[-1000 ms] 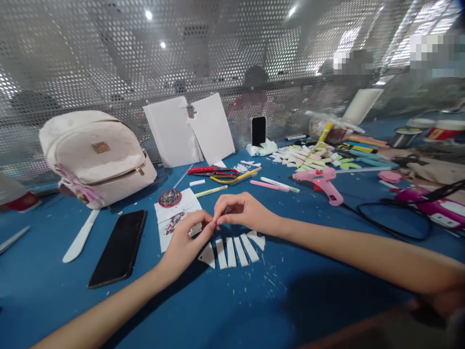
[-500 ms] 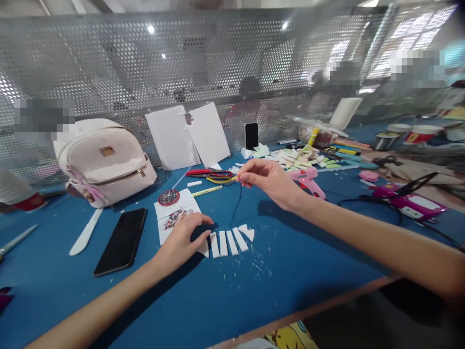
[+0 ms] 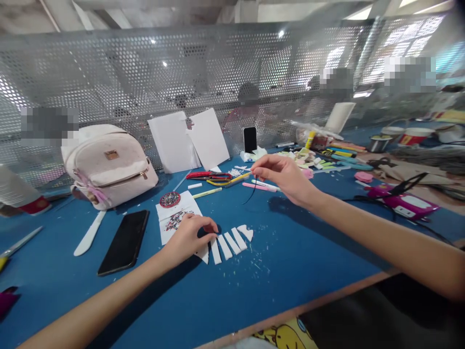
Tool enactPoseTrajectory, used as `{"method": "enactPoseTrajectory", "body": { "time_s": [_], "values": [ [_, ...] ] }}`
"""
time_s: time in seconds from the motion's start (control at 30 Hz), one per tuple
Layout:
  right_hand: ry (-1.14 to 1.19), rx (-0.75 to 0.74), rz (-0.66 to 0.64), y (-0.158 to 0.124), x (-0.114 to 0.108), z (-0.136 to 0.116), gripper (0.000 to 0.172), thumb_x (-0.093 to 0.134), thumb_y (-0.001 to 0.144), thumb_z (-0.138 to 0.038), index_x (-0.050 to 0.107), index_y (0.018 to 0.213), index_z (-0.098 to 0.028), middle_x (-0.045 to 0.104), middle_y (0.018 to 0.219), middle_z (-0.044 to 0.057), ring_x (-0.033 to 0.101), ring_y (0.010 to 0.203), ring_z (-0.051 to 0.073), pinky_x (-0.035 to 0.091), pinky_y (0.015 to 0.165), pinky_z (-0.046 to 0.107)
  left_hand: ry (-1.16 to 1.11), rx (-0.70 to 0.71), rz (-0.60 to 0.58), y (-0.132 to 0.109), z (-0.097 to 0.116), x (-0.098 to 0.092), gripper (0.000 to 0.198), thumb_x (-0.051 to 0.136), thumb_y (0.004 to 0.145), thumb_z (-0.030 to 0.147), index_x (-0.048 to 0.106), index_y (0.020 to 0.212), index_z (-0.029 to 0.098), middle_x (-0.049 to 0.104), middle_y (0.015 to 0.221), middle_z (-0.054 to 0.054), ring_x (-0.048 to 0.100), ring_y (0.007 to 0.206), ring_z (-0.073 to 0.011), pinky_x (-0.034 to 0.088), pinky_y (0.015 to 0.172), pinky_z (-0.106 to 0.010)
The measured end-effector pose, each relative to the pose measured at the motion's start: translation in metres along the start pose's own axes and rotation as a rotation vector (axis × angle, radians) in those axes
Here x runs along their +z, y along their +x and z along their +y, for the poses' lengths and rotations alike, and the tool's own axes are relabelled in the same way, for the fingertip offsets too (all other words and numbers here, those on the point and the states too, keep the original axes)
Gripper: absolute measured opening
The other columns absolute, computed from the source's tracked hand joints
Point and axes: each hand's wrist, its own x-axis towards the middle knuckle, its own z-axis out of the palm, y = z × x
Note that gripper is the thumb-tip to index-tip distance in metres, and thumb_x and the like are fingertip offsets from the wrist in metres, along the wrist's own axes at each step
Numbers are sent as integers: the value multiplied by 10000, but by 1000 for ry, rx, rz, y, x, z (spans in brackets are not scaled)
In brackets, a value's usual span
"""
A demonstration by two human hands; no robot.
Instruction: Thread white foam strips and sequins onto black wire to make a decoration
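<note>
My right hand (image 3: 283, 177) is raised over the table, thumb and forefinger pinched on a thin black cord (image 3: 253, 190) that hangs in a curve. My left hand (image 3: 191, 235) rests low over the table, its thumb and forefinger curved with a gap between them. Its thumb tip is at the upper end of the nearest white strip (image 3: 215, 251). Several such strips lie side by side, ending in an irregular white piece (image 3: 246, 232). Just behind the left hand, a white sheet (image 3: 163, 237) bears loose beads (image 3: 178, 219) and a round red-rimmed dish of beads (image 3: 170, 199).
At left are a black phone (image 3: 124, 242), a white plastic knife (image 3: 89, 235), scissors (image 3: 23, 241) and a pale backpack (image 3: 112, 165). Red-handled pliers (image 3: 203, 175), markers (image 3: 259, 187) and foam scraps (image 3: 307, 157) lie farther back. A purple device (image 3: 403, 201) with a black cable lies right.
My right hand has moved right and slightly away with the cord, uncovering pink and white markers. The strips nearest my left hand have shifted and slanted slightly. The view has tilted up a little.
</note>
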Motion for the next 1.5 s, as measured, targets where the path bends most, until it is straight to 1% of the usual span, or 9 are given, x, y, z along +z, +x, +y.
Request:
{"method": "enactPoseTrajectory", "body": {
  "time_s": [0.23,0.33,0.53,0.8,0.97,1.07,1.27,1.43,1.5],
  "values": [
    [30,40,-38,-4,-2,3,176,777,794,-351,719,830,-188,642,751,-5,547,670,110,454,641,260,-9,5,-128,17,-3,-3,121,701,823,296,726,720,237,748,733,19,685,738,-190,408,908,-355],
    [44,67,-35,-5,-2,5,191,786,779,-355,715,824,-184,645,752,-4,544,659,106,450,624,252,-10,-1,-154,20,0,-3,107,732,800,303,738,722,229,752,736,16,677,722,-184,418,899,-340],
    [44,93,-23,-7,0,5,228,813,736,-379,707,776,-182,643,733,0,540,657,111,427,602,249,-76,-3,-207,22,4,-1,120,660,846,212,778,823,219,775,805,5,690,717,-146,480,734,-220],
    [57,113,-35,-8,-4,6,220,814,738,-374,707,776,-186,653,757,5,559,684,119,431,616,257,-19,2,-178,19,6,-9,48,721,814,218,765,833,222,763,856,3,677,741,-148,452,815,-270],
    [75,115,-54,-6,-4,10,212,804,747,-370,710,787,-185,665,754,8,571,695,125,433,628,259,43,-16,-195,16,11,-7,39,736,805,259,744,800,221,722,860,-1,645,769,-165,428,826,-300],
    [87,108,-78,-4,-2,14,195,788,761,-360,708,794,-186,672,750,7,557,671,121,428,617,259,49,-13,-202,13,13,-4,32,721,807,223,732,836,226,710,898,-2,637,801,-172,407,860,-326],
    [85,96,-112,-1,-2,22,149,765,789,-329,715,794,-189,683,792,10,559,683,118,426,623,257,73,84,-113,7,9,-3,351,475,784,-38,677,880,233,695,978,8,634,893,-168,315,935,-386],
    [112,107,-123,-2,-2,26,156,768,787,-331,717,800,-185,669,769,4,553,671,111,421,619,253,106,205,-139,-1,9,-5,525,418,670,-108,676,931,268,687,1028,29,620,958,-163,264,999,-398],
    [118,119,-127,-4,0,26,157,771,783,-328,712,793,-182,660,755,-1,542,652,105,418,614,250,157,256,-134,-5,10,-4,536,422,696,-107,667,977,278,692,1037,26,616,959,-169,244,1027,-413]
  ]
}}
